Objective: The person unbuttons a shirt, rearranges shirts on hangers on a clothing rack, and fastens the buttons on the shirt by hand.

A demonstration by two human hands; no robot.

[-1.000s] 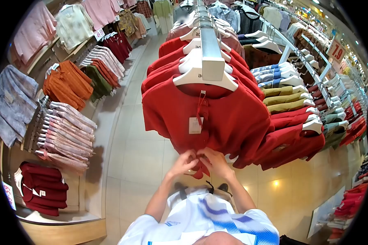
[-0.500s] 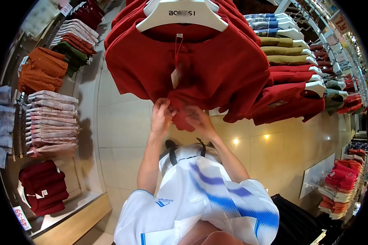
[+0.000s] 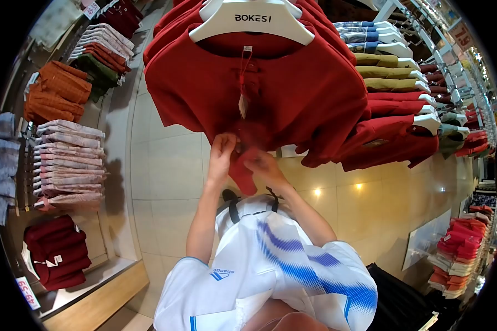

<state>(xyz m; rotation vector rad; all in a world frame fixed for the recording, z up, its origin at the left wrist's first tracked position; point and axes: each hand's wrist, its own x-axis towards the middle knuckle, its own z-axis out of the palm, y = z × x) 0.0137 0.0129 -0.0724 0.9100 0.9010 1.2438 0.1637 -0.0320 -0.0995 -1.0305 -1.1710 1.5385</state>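
Observation:
A red shirt (image 3: pixel 309 83) hangs in front of me on a white hanger (image 3: pixel 254 23) marked BOKESI. From its collar dangles a pale paper tag (image 3: pixel 243 106) on a red string. My left hand (image 3: pixel 223 154) pinches the shirt's lower front, fingers closed on the cloth. Just right of it, my right hand (image 3: pixel 264 168) is closed on the same bunched lower part, its fingers slightly blurred. A flap of red cloth hangs down between the two hands.
More red shirts (image 3: pixel 381 135) and olive shirts (image 3: pixel 389 71) hang on the right. Pink-and-white garments (image 3: pixel 72 165) and orange shorts (image 3: pixel 58 96) hang on the left, above a wooden ledge (image 3: pixel 102 298). Folded clothes (image 3: pixel 461 243) are stacked at lower right. Tiled floor (image 3: pixel 168 171) lies below.
My right hand has shifted slightly down, and the red cloth flap between my hands hangs lower and longer. My left hand has stayed nearly in place on the shirt.

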